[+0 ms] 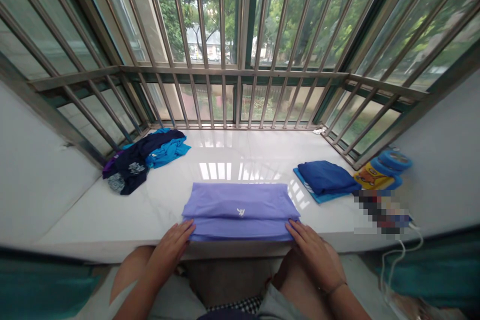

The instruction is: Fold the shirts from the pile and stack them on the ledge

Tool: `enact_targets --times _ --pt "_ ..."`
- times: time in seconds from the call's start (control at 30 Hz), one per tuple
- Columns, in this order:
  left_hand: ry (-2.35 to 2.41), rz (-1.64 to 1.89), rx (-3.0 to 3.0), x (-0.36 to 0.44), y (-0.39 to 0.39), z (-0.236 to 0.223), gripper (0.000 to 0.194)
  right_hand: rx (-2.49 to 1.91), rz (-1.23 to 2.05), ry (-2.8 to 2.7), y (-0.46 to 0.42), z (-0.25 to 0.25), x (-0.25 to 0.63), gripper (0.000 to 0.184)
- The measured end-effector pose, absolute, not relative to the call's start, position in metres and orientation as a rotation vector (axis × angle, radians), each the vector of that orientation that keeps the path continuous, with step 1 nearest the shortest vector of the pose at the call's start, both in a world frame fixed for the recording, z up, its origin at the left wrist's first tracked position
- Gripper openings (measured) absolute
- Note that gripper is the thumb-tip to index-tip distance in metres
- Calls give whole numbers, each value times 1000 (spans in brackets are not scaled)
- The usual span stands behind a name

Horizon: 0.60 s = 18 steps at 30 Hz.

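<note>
A lavender garment [232,200] lies folded into a wide flat strip near the front edge of the white ledge, a small white emblem on its middle. My left hand [174,237] rests at its lower left corner, fingers stretched out together and fingertips on the cloth. At the lower right corner, my right hand [309,240] lies in much the same way, fingers extended over the edge of the fabric. Both thumbs are largely hidden. I cannot see any cloth pinched between the fingers.
Crumpled dark and blue clothes [150,157] lie on the left of the ledge [93,220]. Folded blue clothes [326,178] are stacked at right, beside a yellow and blue bottle [382,170]. A white cable [386,260] hangs off the right front edge. Metal bars [223,100] line the window behind.
</note>
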<state>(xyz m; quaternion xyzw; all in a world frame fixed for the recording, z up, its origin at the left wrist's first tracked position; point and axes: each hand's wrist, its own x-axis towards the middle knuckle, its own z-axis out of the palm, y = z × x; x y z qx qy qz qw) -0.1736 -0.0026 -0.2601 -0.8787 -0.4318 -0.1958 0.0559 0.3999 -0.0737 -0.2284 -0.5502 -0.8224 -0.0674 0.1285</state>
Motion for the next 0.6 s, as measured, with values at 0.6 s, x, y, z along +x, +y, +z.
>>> enact_targets --times 0.6 --pt "-2265 -1134 -2541 -155 42 -192 36 -1876 555 -1504 -24 -179 394 47"
